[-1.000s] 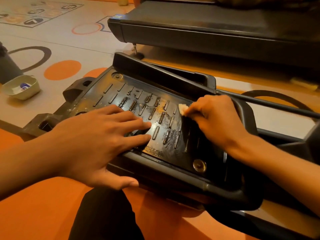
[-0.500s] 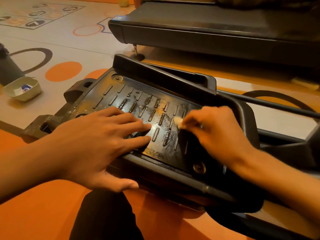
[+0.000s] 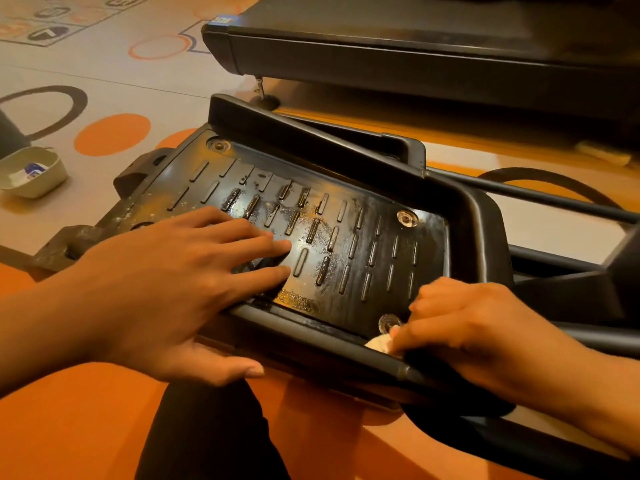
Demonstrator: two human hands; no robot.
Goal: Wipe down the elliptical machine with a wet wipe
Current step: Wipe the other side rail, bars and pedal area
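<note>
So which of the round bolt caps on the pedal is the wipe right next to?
The near-right cap, beside the wipe in the right hand. The far-left cap and far-right cap lie farther up the pedal.

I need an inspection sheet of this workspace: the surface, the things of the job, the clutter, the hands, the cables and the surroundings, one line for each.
Surface: patterned floor with orange dots and dark rings; orange area near the person.
Job's things: black ribbed foot pedal of the elliptical, glossy wet on its right part, dusty yellowish specks on its left part; white wet wipe at the pedal's near right corner.
Clutter: small pale tray on the floor at left, with a blue and white item inside.
Hands: left hand flat on the pedal, fingers spread; right hand pressing the wipe.
Cables: nothing seen.
Surroundings: black treadmill deck behind the pedal.
</note>
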